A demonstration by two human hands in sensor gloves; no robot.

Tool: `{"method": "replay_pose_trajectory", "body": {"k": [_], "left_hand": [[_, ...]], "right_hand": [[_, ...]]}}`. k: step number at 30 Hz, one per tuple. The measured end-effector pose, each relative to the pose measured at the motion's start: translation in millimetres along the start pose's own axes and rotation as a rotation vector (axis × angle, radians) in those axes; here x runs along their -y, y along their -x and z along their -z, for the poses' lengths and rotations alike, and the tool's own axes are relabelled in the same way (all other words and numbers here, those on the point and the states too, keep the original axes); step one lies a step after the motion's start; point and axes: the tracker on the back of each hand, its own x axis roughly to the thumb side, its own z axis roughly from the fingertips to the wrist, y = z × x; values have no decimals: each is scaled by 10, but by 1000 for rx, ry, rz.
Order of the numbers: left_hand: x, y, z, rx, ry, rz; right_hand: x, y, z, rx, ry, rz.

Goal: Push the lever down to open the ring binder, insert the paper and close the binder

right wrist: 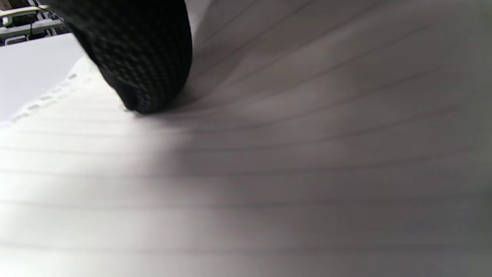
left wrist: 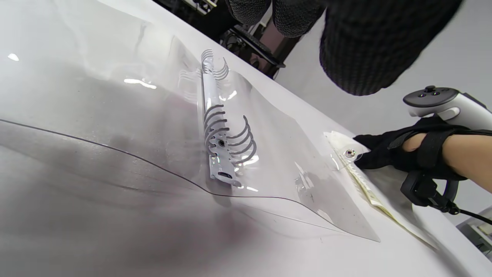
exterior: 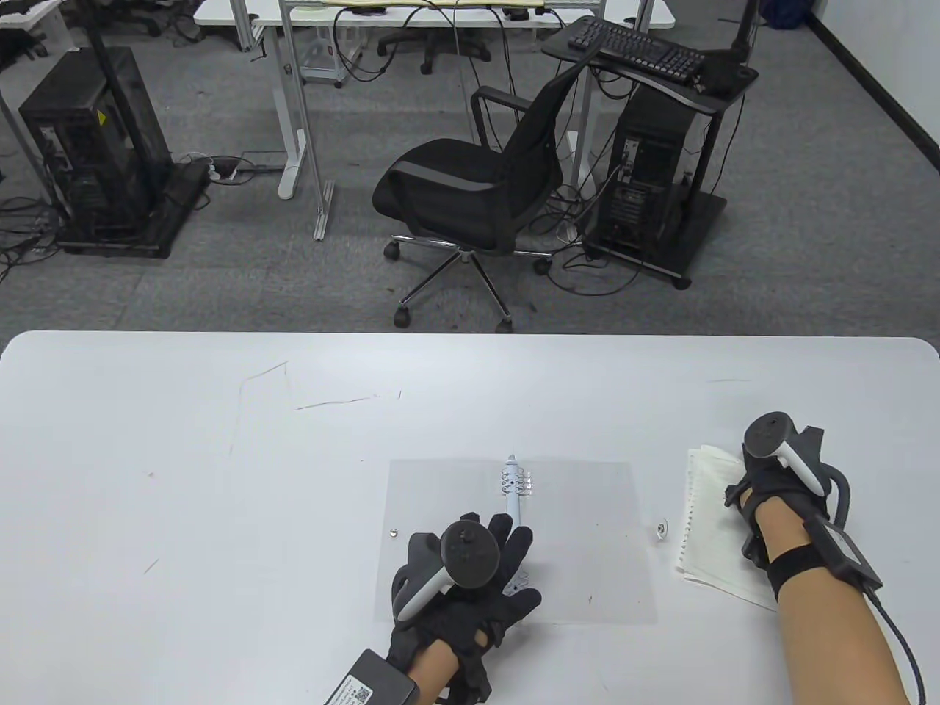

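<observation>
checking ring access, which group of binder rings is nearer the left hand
The near ring group, beside the spine's lever end and below the left hand; the other group sits at the spine's far end.

Clear binder [left wrist: 215,127] (rings parted)

Clear binder [exterior: 587,543] lies flat, rings [left wrist: 226,134] apparently open; lined paper [exterior: 709,525] just right.

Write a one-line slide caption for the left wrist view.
Binder rings stand open on the clear cover while the right hand rests on the paper.
</observation>
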Motion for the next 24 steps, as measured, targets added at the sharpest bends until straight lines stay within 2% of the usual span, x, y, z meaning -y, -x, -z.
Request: {"method": "replay_pose_trajectory", "body": {"k": [3, 5, 8, 11, 15, 19, 22, 24], "left_hand": [[1, 18, 8, -3, 4, -5], [0, 29, 12, -4, 1, -13], [8, 30, 6, 3, -7, -11], [13, 31, -3, 16, -15, -15], [-54, 66, -35, 40, -66, -105], [-214, 136, -120, 82, -178, -260], [-408, 205, -202, 151, -322, -406], [-494, 253, -237, 181, -337, -497]], "right_hand": [[103, -91, -86, 40, 37, -16], [253, -211, -165, 75, 72, -19], [614, -496, -325, 175, 102, -69], [966, -827, -563, 307, 154, -3], [1228, -1197, -919, 501, 127, 138], [1272, -1463, -1329, 714, 58, 246], [1122, -1589, -1682, 918, -11, 277], [956, -1633, -1882, 1019, -81, 296]]}}
